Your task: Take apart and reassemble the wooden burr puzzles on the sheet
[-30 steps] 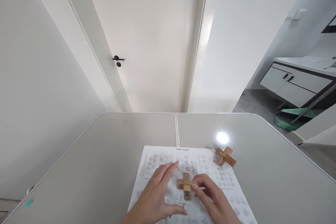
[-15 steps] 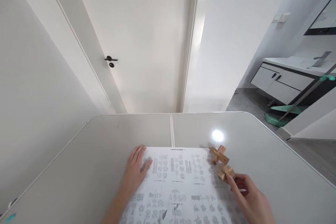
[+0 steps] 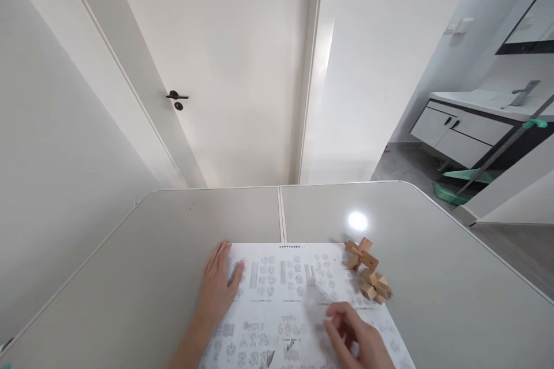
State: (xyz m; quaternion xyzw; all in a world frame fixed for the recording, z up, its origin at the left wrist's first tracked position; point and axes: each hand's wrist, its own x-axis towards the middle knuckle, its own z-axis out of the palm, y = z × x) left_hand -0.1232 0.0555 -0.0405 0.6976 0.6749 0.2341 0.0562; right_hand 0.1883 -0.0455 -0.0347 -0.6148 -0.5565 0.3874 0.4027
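My left hand [image 3: 219,285] lies on the upper left edge of a printed paper sheet [image 3: 303,311], thumb spread from the fingers and nothing held. Over the lower right of the sheet is my right hand [image 3: 352,334], loosely curled, with a gap between thumb and forefinger and nothing visible in it. Two wooden interlocking puzzles sit at the sheet's upper right edge. The farther wooden cross puzzle [image 3: 361,253] is brown; a lighter wooden burr puzzle [image 3: 375,287] rests right beside it, nearer to me.
The grey table [image 3: 142,288] has a white seam [image 3: 282,213] down its middle and a bright light reflection at right. Beyond it stand a white door [image 3: 234,69] with a black handle and, at right, a sink cabinet [image 3: 463,132] near a green dustpan [image 3: 450,193].
My right hand carried the lighter puzzle to beside the brown one, let go, and moved back left over the sheet. My left hand moved left onto the paper's edge. The view shifted slightly right.
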